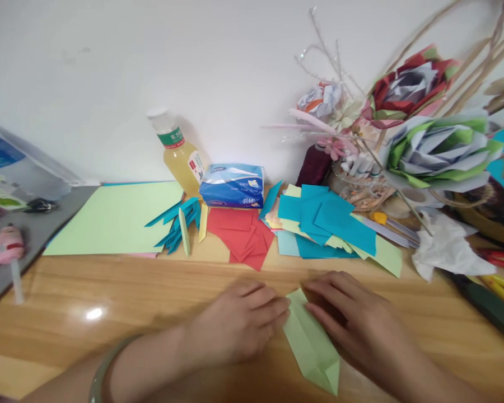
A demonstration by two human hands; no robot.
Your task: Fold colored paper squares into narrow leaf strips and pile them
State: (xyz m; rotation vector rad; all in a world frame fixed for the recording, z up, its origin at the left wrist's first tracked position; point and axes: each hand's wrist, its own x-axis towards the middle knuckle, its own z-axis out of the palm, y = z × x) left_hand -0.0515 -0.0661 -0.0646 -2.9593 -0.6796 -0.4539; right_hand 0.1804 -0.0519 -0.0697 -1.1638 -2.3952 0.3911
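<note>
A piece of light green paper, folded with creases showing, lies slanted at the front of the wooden table between my two hands. My left hand has its fingers curled together, their tips at the paper's upper left edge. On the other side, my right hand holds the upper right edge between thumb and fingers. The undersides of both hands' fingertips are hidden. Just beyond lie red paper pieces in a loose fan.
Folded teal strips lie beside large green sheets. Behind stand a drink bottle and a tissue pack. Rightward are teal papers, paper flowers, crumpled tissue and dark-handled tools. A pink glue gun lies left.
</note>
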